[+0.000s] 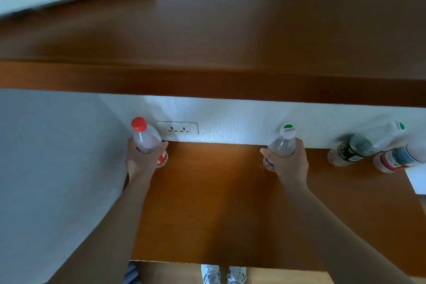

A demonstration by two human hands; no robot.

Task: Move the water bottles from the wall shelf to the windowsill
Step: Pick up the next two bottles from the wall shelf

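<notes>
My left hand (143,159) is wrapped around a clear red-capped bottle (145,137) standing at the back left corner of a brown wooden shelf (212,191). My right hand (291,162) grips a clear bottle with a green-and-white cap (282,143) near the wall, right of centre. Both bottles stand upright with their bases on or just above the wood. Two more bottles stand further right along the wall: one with a dark green label (352,148) and one with a red-striped label (395,154), both blurred.
A white double socket plate (177,128) sits on the white wall between the held bottles. A higher wooden shelf (207,80) overhangs above. A white sheet (418,178) lies at the right edge. Sneakers (223,274) show below the shelf's front edge.
</notes>
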